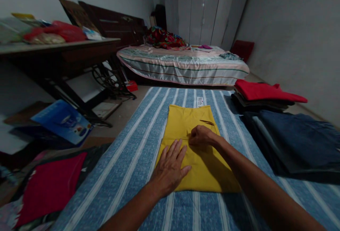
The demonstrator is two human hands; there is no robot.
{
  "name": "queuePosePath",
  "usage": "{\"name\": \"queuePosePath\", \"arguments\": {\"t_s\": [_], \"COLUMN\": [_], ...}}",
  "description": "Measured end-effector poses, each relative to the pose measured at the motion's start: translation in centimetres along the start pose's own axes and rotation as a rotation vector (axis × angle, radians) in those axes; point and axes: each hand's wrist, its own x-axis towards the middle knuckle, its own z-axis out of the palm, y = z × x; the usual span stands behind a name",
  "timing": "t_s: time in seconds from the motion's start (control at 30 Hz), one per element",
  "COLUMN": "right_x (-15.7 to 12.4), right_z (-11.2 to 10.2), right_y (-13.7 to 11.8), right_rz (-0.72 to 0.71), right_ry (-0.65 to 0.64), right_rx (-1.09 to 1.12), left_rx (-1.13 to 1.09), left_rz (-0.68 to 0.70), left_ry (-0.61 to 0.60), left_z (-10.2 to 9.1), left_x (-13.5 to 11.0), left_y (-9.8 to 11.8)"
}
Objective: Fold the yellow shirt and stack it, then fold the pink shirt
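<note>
A folded yellow garment lies on a blue and white striped mat. My left hand rests flat on the garment's near left part, fingers stretched out and together. My right hand sits just beyond it at the garment's middle, fingers curled down and pinching a fold of the yellow cloth.
Right of the mat, a red folded garment lies on dark folded clothes, with a pile of dark blue cloth nearer. At left lie a red cloth and a blue package. A dark table stands at left, a bed beyond.
</note>
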Motion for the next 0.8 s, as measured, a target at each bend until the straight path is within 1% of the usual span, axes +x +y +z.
{"name": "queuePosePath", "arguments": {"t_s": [0.07,0.13,0.2,0.23,0.27,0.37,0.47,0.6,0.73,0.8], "right_x": [-0.7,-2.0,-3.4,-4.2,-4.8,-6.2,-6.6,-6.4,-6.6,-7.0], "right_z": [0.3,1.0,2.3,3.1,3.9,6.0,6.7,6.4,5.8,5.6], "right_y": [-0.4,-0.8,-1.1,-1.1,-1.2,-1.2,-1.1,-0.8,-0.5,-0.4], "right_rz": [-0.076,-0.207,-0.386,-0.463,-0.509,-0.542,-0.538,-0.568,-0.606,-0.620], "right_ry": [0.050,0.159,0.253,0.281,0.310,0.408,0.453,0.428,0.426,0.419], "right_rx": [-0.084,-0.239,-0.371,-0.398,-0.408,-0.371,-0.314,-0.314,-0.317,-0.310], "left_rx": [-0.009,-0.027,-0.043,-0.046,-0.048,-0.051,-0.066,-0.084,-0.114,-0.124], "left_rz": [-0.005,-0.006,-0.001,-0.005,-0.012,-0.036,-0.043,-0.048,-0.028,-0.021], "left_ry": [-0.001,0.013,0.032,0.045,0.057,0.091,0.113,0.140,0.227,0.239], "left_z": [0.0,0.0,0.0,0.0,-0.1,-0.4,-0.6,-0.4,-0.3,-0.4], "left_x": [-0.1,-0.1,-0.1,-0.1,-0.1,0.0,0.0,-0.4,-0.8,-0.8], "left_y": [0.0,0.0,0.1,0.1,0.2,0.5,0.7,0.7,0.5,0.5]}}
